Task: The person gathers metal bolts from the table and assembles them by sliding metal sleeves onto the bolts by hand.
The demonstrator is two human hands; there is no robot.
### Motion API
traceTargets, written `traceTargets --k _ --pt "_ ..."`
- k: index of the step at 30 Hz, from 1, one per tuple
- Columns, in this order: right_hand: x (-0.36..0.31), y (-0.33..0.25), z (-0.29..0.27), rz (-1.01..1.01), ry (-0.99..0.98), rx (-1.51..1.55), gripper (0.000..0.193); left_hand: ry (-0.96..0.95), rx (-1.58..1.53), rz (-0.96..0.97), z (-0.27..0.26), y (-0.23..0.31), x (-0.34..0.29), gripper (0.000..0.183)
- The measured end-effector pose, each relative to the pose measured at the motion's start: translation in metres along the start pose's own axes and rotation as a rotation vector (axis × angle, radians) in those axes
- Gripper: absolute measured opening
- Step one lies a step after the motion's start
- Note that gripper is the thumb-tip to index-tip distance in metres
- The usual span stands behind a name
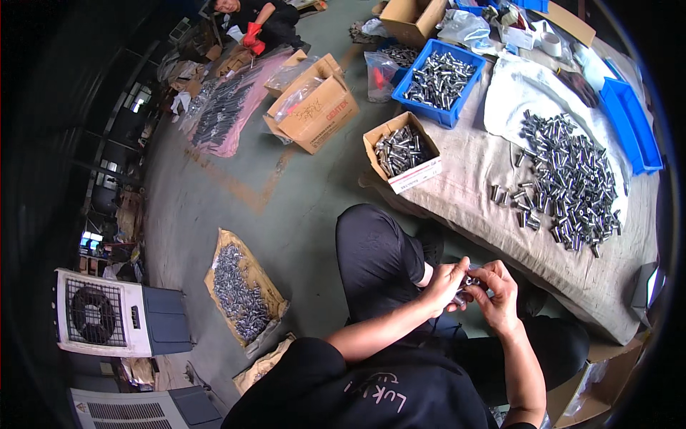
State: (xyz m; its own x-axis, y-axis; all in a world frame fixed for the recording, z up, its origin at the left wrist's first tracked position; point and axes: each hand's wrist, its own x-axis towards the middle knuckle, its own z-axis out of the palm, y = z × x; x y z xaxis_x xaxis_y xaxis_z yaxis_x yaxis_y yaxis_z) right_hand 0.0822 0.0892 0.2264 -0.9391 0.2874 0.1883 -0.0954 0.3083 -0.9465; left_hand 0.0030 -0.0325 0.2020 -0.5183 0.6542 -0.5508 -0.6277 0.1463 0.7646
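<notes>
Over my lap my two hands are close together, with several small metal sleeves (461, 294) between them. My left hand (444, 286) is closed around some of these sleeves, its thumb pointing up. The fingers of my right hand (496, 294) pinch at a sleeve beside the left thumb. How many pieces each hand holds is partly hidden by the fingers. Ahead and to the right, a large heap of similar metal sleeves (568, 179) lies on the cloth-covered table (457, 196). A small carton (418, 176) full of sleeves stands at the table's near left corner.
A blue bin (449, 118) of metal parts stands behind the small carton; another blue bin (629, 129) lies at the right. Brown cartons (314, 107) and a tray of small parts (275, 304) are on the floor. A co-worker in red gloves (252, 37) crouches far off.
</notes>
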Motion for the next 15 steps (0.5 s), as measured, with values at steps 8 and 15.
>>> traceTargets --k 8,15 --pt "-0.002 0.009 0.004 -0.054 -0.019 -0.097 0.026 0.007 0.097 -0.013 -0.002 -0.005 0.001 0.047" --pt "-0.002 0.001 0.005 0.006 0.016 -0.029 0.022 -0.018 0.005 -0.017 0.001 -0.001 -0.001 0.048"
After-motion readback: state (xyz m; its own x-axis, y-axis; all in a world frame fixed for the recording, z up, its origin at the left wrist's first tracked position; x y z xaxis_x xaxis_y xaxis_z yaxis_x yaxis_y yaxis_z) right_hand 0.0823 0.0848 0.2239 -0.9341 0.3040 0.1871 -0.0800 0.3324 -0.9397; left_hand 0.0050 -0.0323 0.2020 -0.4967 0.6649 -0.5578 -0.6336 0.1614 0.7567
